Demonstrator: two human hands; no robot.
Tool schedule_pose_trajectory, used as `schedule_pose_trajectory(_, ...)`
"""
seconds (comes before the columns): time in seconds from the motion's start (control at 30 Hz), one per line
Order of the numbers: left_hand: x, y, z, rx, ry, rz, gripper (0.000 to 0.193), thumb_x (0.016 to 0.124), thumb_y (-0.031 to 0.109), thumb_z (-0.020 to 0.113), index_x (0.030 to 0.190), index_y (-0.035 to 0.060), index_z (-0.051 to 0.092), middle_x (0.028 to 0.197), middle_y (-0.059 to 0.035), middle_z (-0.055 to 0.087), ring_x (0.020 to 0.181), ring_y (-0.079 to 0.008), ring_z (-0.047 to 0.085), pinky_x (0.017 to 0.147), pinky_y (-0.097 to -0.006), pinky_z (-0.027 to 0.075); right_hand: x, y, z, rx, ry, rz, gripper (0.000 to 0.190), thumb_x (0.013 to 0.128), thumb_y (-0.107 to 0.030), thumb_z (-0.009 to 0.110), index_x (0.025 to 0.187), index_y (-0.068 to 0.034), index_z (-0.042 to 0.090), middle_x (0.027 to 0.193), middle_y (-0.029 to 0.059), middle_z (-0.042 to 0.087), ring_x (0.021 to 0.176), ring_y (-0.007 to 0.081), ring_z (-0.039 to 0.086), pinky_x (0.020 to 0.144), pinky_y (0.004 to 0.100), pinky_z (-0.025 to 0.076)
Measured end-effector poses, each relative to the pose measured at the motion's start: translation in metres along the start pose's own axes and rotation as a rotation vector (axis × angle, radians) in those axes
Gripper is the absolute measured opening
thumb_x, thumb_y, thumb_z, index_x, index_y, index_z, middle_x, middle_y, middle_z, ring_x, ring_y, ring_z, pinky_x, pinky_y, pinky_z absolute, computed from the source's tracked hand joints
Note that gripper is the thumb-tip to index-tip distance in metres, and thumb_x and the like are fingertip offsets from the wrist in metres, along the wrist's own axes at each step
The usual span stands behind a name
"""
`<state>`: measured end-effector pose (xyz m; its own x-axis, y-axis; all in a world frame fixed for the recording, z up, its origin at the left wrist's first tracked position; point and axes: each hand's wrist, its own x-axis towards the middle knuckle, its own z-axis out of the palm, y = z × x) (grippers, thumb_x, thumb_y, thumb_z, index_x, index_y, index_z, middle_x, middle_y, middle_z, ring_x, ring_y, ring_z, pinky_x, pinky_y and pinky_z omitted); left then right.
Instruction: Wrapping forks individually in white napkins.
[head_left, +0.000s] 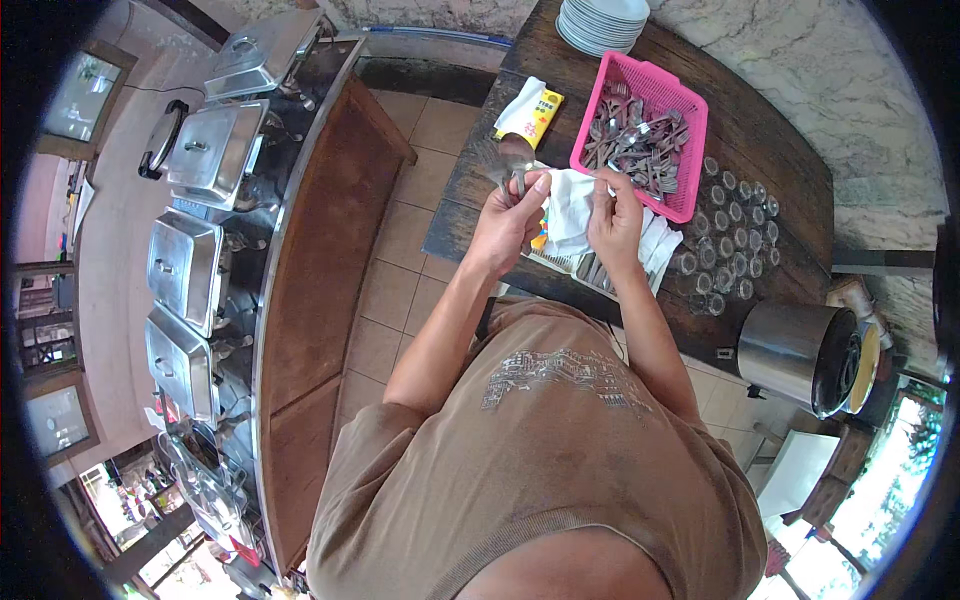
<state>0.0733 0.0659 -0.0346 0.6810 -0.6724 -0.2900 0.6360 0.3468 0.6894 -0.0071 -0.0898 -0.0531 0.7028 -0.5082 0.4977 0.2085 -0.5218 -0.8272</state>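
My left hand (512, 217) is closed on the handles of metal cutlery, with a spoon (515, 149) clearly among them; how many pieces it holds is hard to tell. A white napkin (571, 208) hangs between both hands, its right side pinched by my right hand (616, 217). Beyond the right hand, a pink plastic basket (703, 142) holds a heap of forks and spoons. A yellow tissue pack (544, 120) with a white tissue on it lies past the left hand. Below the napkin is a light cutlery tray (561, 262), partly hidden, with cutlery and white napkins.
Small glasses (724, 219) stand right of the basket, near a steel cylindrical container (787, 356). A stack of white plates (602, 22) is at the wooden table's (469, 202) far side. Steel chafing dishes (184, 270) line a counter at left.
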Motion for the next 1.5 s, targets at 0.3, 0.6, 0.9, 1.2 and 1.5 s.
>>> schedule_pose_trajectory(0.3,-0.005,0.012,0.002,0.197,0.047,0.102,0.02,0.097,0.018,0.075,0.113,0.0068,0.072,0.082,0.0079,0.069,0.058,0.0036,0.045,0.051,-0.0182,0.03,-0.006,0.012,0.0,0.062,-0.041,0.277,0.015,0.106,-0.014,0.059,0.114,-0.004,0.065,0.089,0.0003,0.065,0.075,0.0043,0.052,0.065,0.0227,0.043)
schedule_pose_trajectory(0.6,-0.006,0.018,-0.005,0.254,0.08,0.18,0.027,0.097,0.013,0.074,0.121,0.0025,0.07,0.088,0.0049,0.071,0.058,0.0023,0.043,0.05,-0.018,0.029,0.004,-0.009,-0.001,0.492,-0.114,0.649,0.035,0.101,-0.017,0.068,0.132,-0.002,0.059,0.106,0.0061,0.071,0.094,0.0109,0.067,0.081,0.0242,0.054)
schedule_pose_trajectory(0.9,0.001,0.028,-0.021,0.223,0.154,0.262,0.023,0.103,0.021,0.066,0.118,0.0044,0.073,0.081,0.0091,0.062,0.06,0.0017,0.041,0.051,-0.0193,0.028,-0.01,0.004,-0.013,0.732,-0.613,0.871,0.039,0.097,-0.013,0.072,0.133,-0.003,0.061,0.115,0.0029,0.07,0.105,0.0094,0.066,0.094,0.028,0.052)
schedule_pose_trajectory(1.2,0.0,0.027,-0.022,0.133,0.16,0.251,0.018,0.1,0.019,0.071,0.11,0.005,0.074,0.075,0.0093,0.06,0.056,0.002,0.036,0.049,-0.0203,0.025,-0.01,0.012,-0.002,0.641,-0.214,0.874,0.024,0.104,-0.027,0.065,0.115,-0.005,0.067,0.098,-0.0027,0.065,0.088,0.0046,0.059,0.077,0.021,0.05)
schedule_pose_trajectory(1.5,-0.009,0.026,-0.016,0.004,0.032,0.132,0.02,0.102,0.025,0.068,0.105,0.0057,0.069,0.07,0.011,0.053,0.054,0.0013,0.031,0.049,-0.0213,0.023,-0.014,0.018,0.0,0.46,-0.36,0.833,0.033,0.104,-0.032,0.065,0.121,-0.004,0.065,0.104,-0.0001,0.065,0.093,0.0065,0.061,0.081,0.023,0.051)
